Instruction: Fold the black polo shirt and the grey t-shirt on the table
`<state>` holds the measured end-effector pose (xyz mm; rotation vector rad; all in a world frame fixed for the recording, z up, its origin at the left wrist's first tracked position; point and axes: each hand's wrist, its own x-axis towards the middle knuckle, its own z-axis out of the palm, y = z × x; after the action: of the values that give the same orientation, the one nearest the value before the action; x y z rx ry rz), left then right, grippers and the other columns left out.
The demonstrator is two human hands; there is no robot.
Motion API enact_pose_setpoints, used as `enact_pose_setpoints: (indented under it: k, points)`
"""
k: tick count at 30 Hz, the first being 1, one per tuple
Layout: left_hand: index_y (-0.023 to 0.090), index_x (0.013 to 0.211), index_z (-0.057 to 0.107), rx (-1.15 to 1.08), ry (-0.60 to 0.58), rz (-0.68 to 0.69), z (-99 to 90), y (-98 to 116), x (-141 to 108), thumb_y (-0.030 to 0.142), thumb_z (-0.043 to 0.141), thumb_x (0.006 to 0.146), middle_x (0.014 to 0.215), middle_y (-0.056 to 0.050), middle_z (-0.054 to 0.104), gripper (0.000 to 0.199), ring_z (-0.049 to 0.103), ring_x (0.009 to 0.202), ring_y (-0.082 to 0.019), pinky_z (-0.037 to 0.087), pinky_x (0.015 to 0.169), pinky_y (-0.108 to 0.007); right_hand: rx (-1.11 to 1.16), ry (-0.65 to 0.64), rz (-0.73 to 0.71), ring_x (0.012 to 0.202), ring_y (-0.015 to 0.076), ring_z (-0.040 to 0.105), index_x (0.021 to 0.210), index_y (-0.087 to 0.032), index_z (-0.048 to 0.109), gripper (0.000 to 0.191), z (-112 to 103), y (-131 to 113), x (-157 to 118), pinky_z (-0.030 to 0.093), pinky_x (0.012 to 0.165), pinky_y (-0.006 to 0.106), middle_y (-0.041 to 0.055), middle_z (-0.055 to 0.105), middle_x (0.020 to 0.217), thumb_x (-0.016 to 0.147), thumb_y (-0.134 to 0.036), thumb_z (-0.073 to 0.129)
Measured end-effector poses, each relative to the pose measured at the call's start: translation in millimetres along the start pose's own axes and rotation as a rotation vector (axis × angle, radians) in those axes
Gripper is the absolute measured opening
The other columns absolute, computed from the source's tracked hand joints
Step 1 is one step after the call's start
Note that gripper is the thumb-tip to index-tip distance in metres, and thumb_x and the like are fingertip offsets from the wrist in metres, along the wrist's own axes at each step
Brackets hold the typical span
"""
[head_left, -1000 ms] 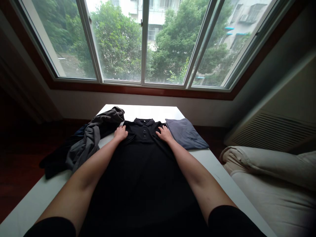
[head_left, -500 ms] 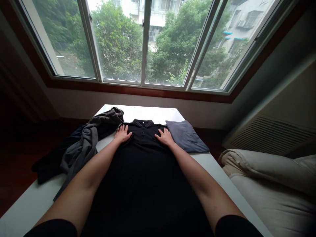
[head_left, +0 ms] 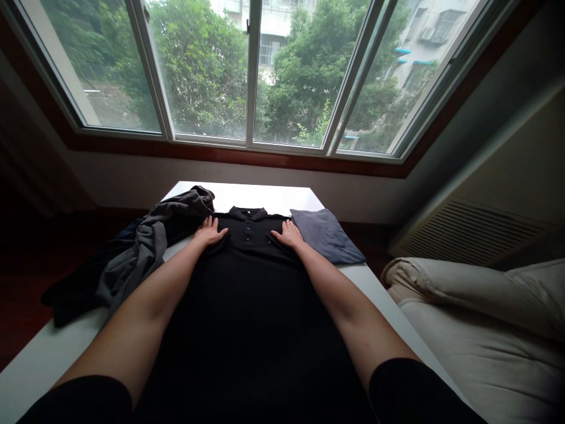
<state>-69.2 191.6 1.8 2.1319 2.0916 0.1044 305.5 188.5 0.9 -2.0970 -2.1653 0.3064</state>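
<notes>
While the shirt (head_left: 248, 234) lies buttons-up on the tabletop (head_left: 265, 194) — collar toward the window (head_left: 251, 88) — left hand (head_left: 209, 232) and right hand (head_left: 289, 234) rest palm-down on either side of its chest, thumbs and fingers apart. Folded cloth (head_left: 329, 237) just beside right hand; clothes heap (head_left: 150, 238) beside left hand, hanging over the edge. Pale cushions (head_left: 468, 285) off to the right.

Left hand (head_left: 209, 234), right hand (head_left: 289, 234) flat on black polo shirt (head_left: 256, 233), folded grey garment (head_left: 329, 237) alongside.

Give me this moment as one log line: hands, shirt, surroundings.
left hand: open on black shirt; right hand: open on black shirt; collar: toward window; left side: heaped clothes; right side: folded gray cloth
</notes>
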Motion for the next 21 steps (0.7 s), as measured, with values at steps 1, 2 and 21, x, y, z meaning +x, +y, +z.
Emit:
enact_pose_setpoints:
  k: [1,2,21]
  points:
    - [0.011,0.167,0.022,-0.006,-0.001,0.0,-0.1,0,3,0.077,0.026,0.096,0.174,-0.02,0.009,0.097,0.007,0.161,-0.035,0.023,0.125,-0.053,-0.001,0.0,-0.005,0.161,0.0281,0.009,0.166,-0.007,0.023,0.101,0,0,2,0.01,0.13,0.04,0.0176,0.012,0.173,0.096,-0.078,0.035]
    - [0.011,0.167,0.022,-0.01,0.001,0.001,-0.1,0,5,0.077,0.026,0.097,0.174,-0.019,0.009,0.097,0.007,0.161,-0.035,0.023,0.125,-0.053,-0.001,0.004,-0.008,0.161,0.0277,0.009,0.166,-0.007,0.022,0.1,0,0,5,0.01,0.13,0.04,0.0173,0.011,0.173,0.097,-0.078,0.034]
    - [0.019,0.156,0.047,0.048,0.122,0.118,-1.7,4,-64,0.055,0.039,0.103,0.167,-0.013,0.037,0.065,0.032,0.155,-0.031,0.026,0.124,-0.044,0.018,0.053,-0.263,0.159,0.0222,0.023,0.161,-0.019,0.04,0.071,-11,-15,-29,0.018,0.128,0.035,0.0103,0.028,0.17,0.103,-0.059,0.046]
